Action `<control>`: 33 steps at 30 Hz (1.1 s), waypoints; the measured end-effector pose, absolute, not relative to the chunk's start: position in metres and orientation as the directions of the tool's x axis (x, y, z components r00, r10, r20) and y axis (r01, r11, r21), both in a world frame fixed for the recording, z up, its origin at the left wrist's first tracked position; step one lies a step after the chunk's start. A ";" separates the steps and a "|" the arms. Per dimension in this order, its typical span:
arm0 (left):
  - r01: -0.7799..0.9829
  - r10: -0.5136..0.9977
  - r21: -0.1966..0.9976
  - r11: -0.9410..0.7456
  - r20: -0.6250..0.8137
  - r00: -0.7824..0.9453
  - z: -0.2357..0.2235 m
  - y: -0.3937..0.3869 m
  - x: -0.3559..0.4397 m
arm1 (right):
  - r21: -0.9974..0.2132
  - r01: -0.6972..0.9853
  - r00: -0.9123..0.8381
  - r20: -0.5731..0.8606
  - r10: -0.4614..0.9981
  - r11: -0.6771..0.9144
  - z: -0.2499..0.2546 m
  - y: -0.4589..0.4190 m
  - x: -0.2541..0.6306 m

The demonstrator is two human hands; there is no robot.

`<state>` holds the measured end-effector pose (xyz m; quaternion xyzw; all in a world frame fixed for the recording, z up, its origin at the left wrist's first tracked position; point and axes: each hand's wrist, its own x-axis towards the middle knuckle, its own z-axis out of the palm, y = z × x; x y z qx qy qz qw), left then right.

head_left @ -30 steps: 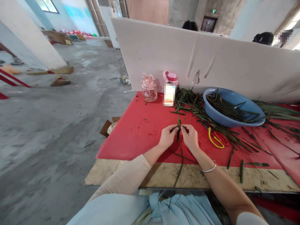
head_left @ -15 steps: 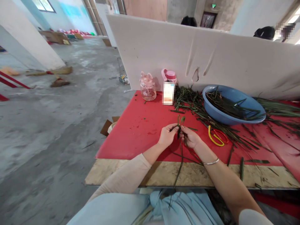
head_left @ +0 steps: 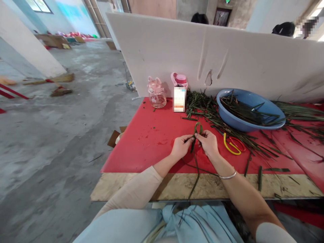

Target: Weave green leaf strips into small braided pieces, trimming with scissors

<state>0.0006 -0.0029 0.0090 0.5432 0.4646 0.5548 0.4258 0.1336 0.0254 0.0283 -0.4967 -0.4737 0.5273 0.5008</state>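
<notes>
My left hand [head_left: 180,147] and my right hand [head_left: 209,143] meet over the red table cover [head_left: 152,141]. Both pinch a long green leaf strip [head_left: 195,158] between their fingertips. The strip's top is bent over into a small loop [head_left: 197,127] just above my fingers. Its long tail hangs down past the table's front edge toward my lap. A silver bangle [head_left: 227,175] sits on my right wrist.
A blue basin [head_left: 249,111] holding leaves stands at the right, with a pile of loose green leaves [head_left: 205,108] beside it. Yellow-and-red scissors [head_left: 233,145] lie right of my hands. A pink bottle [head_left: 157,93] and pink cup [head_left: 179,80] stand before the white board [head_left: 227,57]. Other people's heads show behind it.
The leaf's upright tip has been folded over into a loop above my fingers. My right hand dipped lower, then came back up to the fold. The left hand has stayed put.
</notes>
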 end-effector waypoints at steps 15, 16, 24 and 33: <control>-0.178 0.965 0.976 -0.123 0.076 -0.250 0.001 0.011 -0.008 | -0.874 0.267 -0.252 0.343 0.905 0.405 0.026 0.031 0.147; -0.198 0.959 0.974 -0.108 0.049 -0.279 0.002 0.012 -0.009 | -0.870 0.275 -0.267 0.339 0.902 0.408 0.026 0.032 0.148; -0.336 0.953 0.940 -0.052 -0.054 -0.299 0.006 0.013 -0.009 | -0.877 0.343 -0.424 0.176 0.888 0.337 0.028 0.034 0.151; -0.321 0.939 0.943 -0.087 -0.030 -0.342 0.009 0.016 -0.013 | -0.927 0.278 -0.682 -0.005 0.731 0.253 0.036 0.038 0.164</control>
